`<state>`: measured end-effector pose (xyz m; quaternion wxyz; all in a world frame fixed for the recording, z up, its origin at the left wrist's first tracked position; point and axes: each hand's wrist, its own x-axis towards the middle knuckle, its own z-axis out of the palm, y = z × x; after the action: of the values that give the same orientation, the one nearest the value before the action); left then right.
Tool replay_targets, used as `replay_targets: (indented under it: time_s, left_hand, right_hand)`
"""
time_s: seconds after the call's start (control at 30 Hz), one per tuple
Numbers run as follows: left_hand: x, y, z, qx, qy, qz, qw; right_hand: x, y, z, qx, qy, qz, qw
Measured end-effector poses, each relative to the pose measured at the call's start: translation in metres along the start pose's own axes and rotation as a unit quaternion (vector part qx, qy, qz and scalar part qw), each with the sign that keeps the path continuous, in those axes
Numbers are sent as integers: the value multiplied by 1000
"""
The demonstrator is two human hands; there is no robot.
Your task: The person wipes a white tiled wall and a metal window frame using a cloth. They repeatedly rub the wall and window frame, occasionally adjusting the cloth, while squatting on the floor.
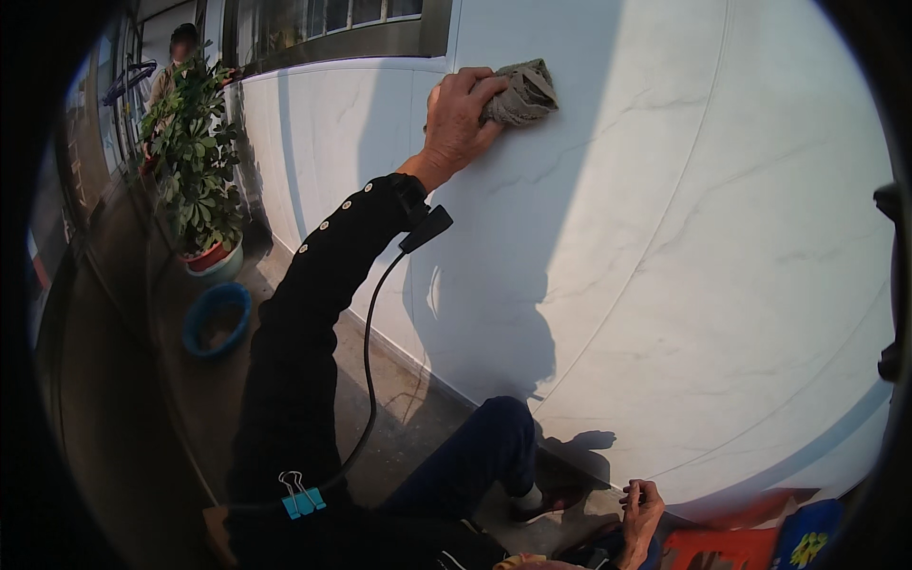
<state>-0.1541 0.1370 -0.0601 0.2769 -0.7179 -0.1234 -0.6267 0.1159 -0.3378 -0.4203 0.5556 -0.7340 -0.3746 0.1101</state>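
Bunched under my left hand [459, 125] is a grey-brown cloth [524, 92], pressed to a white marble-patterned wall panel [641, 235] just below a window corner. My fingers grip the cloth from the left side. A black band or watch [410, 196] circles that wrist, and a black cable [369, 356] with a thick plug-like end hangs along the sleeve. Low at the right, my right hand [643, 509] hovers near the foot of the wall, its fingers loosely curled with nothing visible in them. A red plastic stool [719, 548] stands beside it.
A window frame [342, 50] runs above the panel. At the far left are a potted plant [199, 164], a blue basin [217, 320] on the floor and a person [165, 85] behind the leaves. A blue item with a yellow print [810, 534] lies at the lower right.
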Motion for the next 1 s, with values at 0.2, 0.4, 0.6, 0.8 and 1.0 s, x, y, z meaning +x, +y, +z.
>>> replay_targets:
  time_s: [0.2, 0.4, 0.6, 0.8, 1.0]
  left_hand:
    - [-209, 10, -89, -21, -695, -9, 718]
    - [-114, 29, -74, -245, -325, -204, 890]
    - [151, 54, -16, -207, 83, -41, 974]
    - [239, 135, 38, -13, 105, -2, 994]
    - [143, 162, 60, 26, 56, 120, 991]
  right_hand:
    - [-7, -11, -14, -45, 24, 26, 998]
    - [-12, -20, -14, -9, 40, 13, 999]
    - [-13, -26, -10, -19, 52, 14, 998]
    - [-15, -31, -12, -37, 50, 24, 998]
    - [-21, -47, -16, -47, 57, -1, 997]
